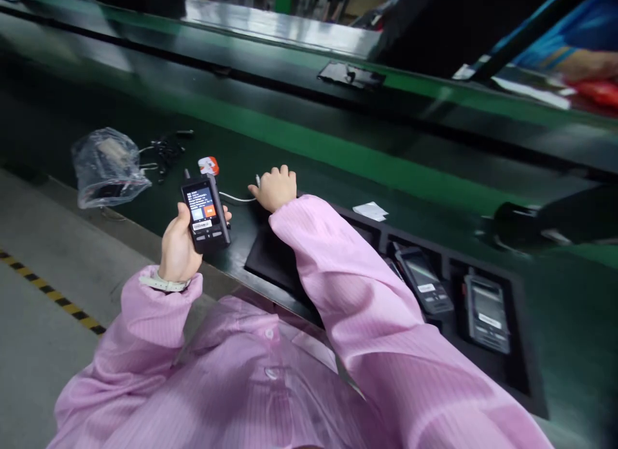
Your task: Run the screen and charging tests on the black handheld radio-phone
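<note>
My left hand (181, 243) is wrapped round a black handheld radio (205, 220) with a stubby antenna and a lit screen showing text and two buttons, one white and one orange. The radio is upright, its screen turned towards me. My right hand (277, 186), fingers curled, is closed on a thin white cable (236, 198) over the bench. The cable's plug end sticks up beside the thumb, apart from the radio. Just behind the radio sits a small orange-and-white object (208, 165).
A black foam tray (524, 333) on the right holds similar radios (487, 314) in its compartments. White paper (371, 210) lies behind it. On the left are a clear plastic bag (109, 169) and tangled black cables (168, 154). A dark conveyor (290, 91) runs beyond the green bench.
</note>
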A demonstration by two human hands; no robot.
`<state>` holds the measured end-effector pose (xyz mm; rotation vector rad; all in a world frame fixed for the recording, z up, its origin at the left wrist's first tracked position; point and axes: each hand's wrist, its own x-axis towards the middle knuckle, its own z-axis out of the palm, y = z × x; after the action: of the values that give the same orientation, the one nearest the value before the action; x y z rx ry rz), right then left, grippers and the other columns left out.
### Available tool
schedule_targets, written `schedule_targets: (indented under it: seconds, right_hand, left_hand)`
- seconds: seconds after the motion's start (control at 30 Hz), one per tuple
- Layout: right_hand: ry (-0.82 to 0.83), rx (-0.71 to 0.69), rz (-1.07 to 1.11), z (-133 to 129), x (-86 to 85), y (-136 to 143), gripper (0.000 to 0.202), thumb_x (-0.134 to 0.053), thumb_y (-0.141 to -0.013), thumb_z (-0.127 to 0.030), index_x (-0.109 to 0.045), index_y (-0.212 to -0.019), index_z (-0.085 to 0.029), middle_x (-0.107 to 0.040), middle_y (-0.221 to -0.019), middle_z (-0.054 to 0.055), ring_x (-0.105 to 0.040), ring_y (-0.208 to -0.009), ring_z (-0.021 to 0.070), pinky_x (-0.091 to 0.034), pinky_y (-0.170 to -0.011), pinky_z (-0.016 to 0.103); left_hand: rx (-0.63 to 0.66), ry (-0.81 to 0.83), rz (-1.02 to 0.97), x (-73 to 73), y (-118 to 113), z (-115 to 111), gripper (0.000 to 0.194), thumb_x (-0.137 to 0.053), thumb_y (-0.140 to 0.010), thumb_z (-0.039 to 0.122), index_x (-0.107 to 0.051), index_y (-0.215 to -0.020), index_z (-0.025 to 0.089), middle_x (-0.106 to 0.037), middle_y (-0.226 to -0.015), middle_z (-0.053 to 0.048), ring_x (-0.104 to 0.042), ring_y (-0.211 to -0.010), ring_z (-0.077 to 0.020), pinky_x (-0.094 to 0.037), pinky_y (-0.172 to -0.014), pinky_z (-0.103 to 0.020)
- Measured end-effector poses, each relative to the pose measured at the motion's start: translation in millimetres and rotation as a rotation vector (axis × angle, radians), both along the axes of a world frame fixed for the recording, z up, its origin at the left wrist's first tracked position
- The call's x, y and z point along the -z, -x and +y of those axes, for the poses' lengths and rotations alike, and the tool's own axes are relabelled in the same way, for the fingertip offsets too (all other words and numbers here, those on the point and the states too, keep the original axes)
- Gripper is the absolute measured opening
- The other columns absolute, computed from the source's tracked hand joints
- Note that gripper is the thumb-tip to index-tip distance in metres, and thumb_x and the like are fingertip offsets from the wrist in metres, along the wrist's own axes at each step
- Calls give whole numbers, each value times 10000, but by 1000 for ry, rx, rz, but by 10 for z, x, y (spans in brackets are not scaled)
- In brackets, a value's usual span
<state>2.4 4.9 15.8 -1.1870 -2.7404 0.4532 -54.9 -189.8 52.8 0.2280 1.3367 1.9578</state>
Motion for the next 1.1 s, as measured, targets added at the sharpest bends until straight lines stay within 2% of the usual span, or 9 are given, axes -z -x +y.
schedule_targets:
  seconds: [0.1,0.2,0.43,0.57,0.63,0.7,0.77,0.87,1.1]
  right_hand:
    - [14,45,-32,-122,117,324,393,-455,-963,-136,-706,-1226,16,-631,-1312,309,-457,-1293,398,-324,-1036,551]
    - [33,102,-25,-164,218,442,405,-438,-952,-105,-701,-1240,6,-629,-1302,310,-471,-1280,387,-306,-1021,546]
    - [190,158,153,-48,235,475,260,-506,-908,-94,-688,-1086,-38,-676,-1216,279,-561,-1226,380,-346,-1058,555]
    - [383,25,419,-113,71,282,136,-467,-984,-182,-582,-1055,-168,-705,-996,76,-666,-925,180,-506,-923,354]
    - [646,-110,725,-218,-42,70,107,-450,-1026,-273,-533,-1032,-205,-642,-827,-3,-631,-736,134,-538,-808,311]
    - [975,-319,1022,-354,-159,-191,186,-610,-972,-397,-547,-988,-223,-556,-699,-51,-550,-604,123,-533,-699,305]
    - [1131,-471,1069,-499,-268,-454,296,-724,-903,-485,-611,-982,-223,-501,-625,-70,-473,-532,109,-471,-580,273]
    - [1088,-562,932,-679,-401,-760,250,-697,-935,-449,-671,-932,-201,-533,-628,-46,-474,-543,101,-395,-530,252]
    - [532,-609,785,-799,-493,-997,131,-614,-951,-223,-648,-841,-159,-565,-664,-30,-464,-567,74,-380,-547,208]
  left_hand:
    - [-12,3,-36,-73,78,-303,504,-414,-1047,490,-727,-1064,96,-802,-973,-129,-793,-827,-213,-638,-767,-321]
    - [6,-5,-101,-125,140,-505,548,-323,-1070,461,-735,-1045,101,-801,-1006,-141,-784,-816,-197,-641,-798,-329]
    - [7,7,-228,-192,159,-588,597,-228,-1085,424,-725,-964,116,-789,-889,-120,-763,-728,-175,-644,-749,-320]
    - [22,11,-256,-182,132,-537,635,-190,-1086,423,-725,-914,126,-777,-806,-103,-741,-642,-159,-633,-679,-298]
    - [42,6,-248,-156,122,-507,637,-196,-1083,445,-728,-921,136,-776,-807,-101,-741,-652,-164,-633,-697,-311]
    - [64,-2,-218,-124,110,-469,625,-220,-1077,478,-732,-951,143,-779,-840,-104,-749,-692,-177,-637,-754,-342]
    - [71,-2,-181,-95,89,-420,620,-238,-1070,504,-735,-965,147,-784,-871,-108,-759,-728,-190,-639,-792,-365]
    - [66,3,-146,-77,24,-332,641,-219,-1072,505,-737,-942,150,-791,-849,-100,-769,-734,-198,-648,-743,-345]
    - [117,-18,-196,-110,-181,-194,653,-203,-1085,466,-740,-948,120,-804,-833,-93,-789,-738,-200,-659,-713,-326]
